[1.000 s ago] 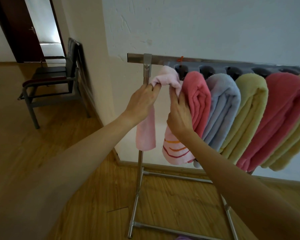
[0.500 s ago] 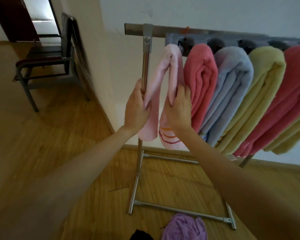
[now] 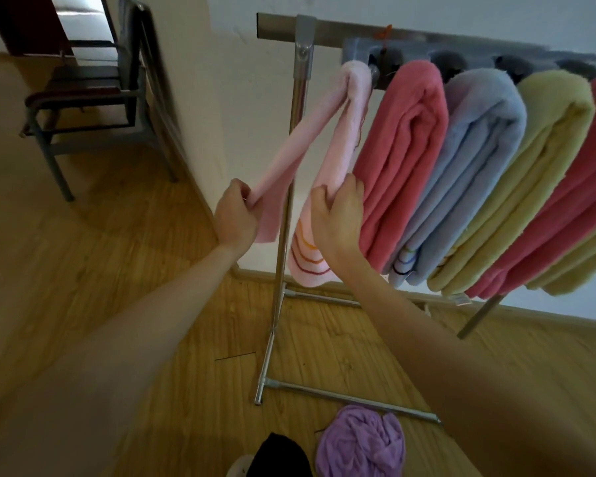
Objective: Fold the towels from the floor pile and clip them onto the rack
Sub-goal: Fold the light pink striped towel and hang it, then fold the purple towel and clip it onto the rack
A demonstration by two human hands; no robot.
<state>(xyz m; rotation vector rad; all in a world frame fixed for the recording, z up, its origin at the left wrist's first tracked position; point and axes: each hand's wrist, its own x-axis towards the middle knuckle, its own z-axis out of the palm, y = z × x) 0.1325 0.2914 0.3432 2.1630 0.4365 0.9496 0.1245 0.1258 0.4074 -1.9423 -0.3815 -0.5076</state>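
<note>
Pale pink, the towel (image 3: 327,132) you are working on hangs by its top from the grey clip strip (image 3: 461,55) at the left end of the rack (image 3: 300,139), and its two halves spread apart below that point. Your left hand (image 3: 236,215) pinches the left half near its lower end, fingers curled round the cloth, and holds it out to the left of the rack's upright post. Your right hand (image 3: 338,218) grips the right half, the one with orange and red stripes near its hem, just beside the coral towel (image 3: 403,160). The post runs down between your two hands, behind the left half of the cloth.

To the right along the strip hang more folded towels, packed touching one another: the coral one, a light blue towel (image 3: 468,173), a yellow towel (image 3: 530,173), and another coral one cut off by the frame edge. A small white tag shows at the bottom of the yellow one, too small to read.

On the wooden floor (image 3: 100,270) near your feet, a crumpled purple towel (image 3: 360,442) lies against the rack's base bar, with a black cloth (image 3: 279,456) just beside it on the left. A dark chair (image 3: 93,94) stands against the wall, well apart to the left.
</note>
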